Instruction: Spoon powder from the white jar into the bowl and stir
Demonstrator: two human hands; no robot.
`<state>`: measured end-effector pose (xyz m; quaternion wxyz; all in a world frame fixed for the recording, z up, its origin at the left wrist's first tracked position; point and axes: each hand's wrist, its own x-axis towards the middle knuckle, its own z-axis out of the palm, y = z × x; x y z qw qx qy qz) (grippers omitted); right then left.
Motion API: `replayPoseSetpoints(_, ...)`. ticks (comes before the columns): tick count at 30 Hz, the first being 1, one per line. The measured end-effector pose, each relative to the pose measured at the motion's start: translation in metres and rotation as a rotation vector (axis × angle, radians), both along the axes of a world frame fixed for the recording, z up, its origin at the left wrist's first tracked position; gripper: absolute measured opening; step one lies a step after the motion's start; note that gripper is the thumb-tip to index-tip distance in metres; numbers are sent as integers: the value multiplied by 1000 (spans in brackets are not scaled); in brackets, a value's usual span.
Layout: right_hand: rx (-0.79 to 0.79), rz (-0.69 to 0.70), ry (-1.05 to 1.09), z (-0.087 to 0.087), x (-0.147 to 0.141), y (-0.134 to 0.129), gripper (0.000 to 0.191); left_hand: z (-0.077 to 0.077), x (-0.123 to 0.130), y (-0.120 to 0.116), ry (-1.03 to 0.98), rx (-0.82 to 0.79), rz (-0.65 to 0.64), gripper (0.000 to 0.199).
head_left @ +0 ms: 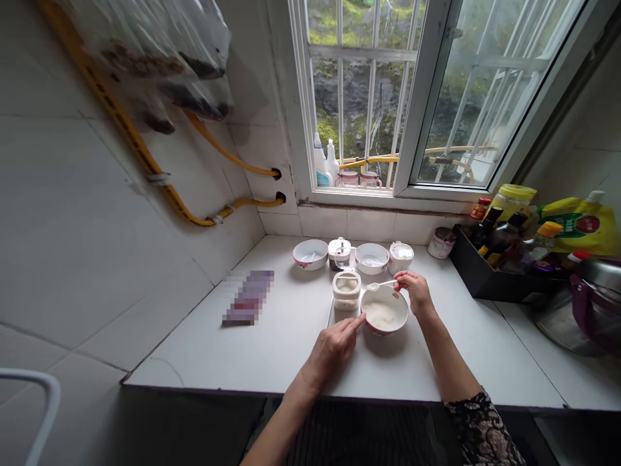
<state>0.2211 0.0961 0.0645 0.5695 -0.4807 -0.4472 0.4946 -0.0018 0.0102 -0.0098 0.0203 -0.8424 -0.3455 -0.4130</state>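
Observation:
A white bowl (384, 310) with a pinkish-red outside holds pale powder or grains. My left hand (334, 346) is at its left side, fingertips pressed together on the rim and the thumb hidden. Between the fingers of my right hand (414, 291) is the handle of a small white spoon (381, 285), which is above the bowl's far edge with some white stuff in its tip. Just left of the bowl stands a white jar (347, 291) with a see-through window in its top and pale contents.
Behind are two more bowls (310, 255) (372, 259), a dark-filled jar (339, 254) and a white jar (400, 257). A blurred-out flat object (248, 299) lies left. On the right are a lidded jar (441, 243), a black box (485, 275) of bottles and a metal pot (577, 317).

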Motion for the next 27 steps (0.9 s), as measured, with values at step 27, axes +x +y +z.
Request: replayPoseSetpoints(27,200,-58,-102,7,-16,-11,13,-3,0,1,1,-44,5,49)
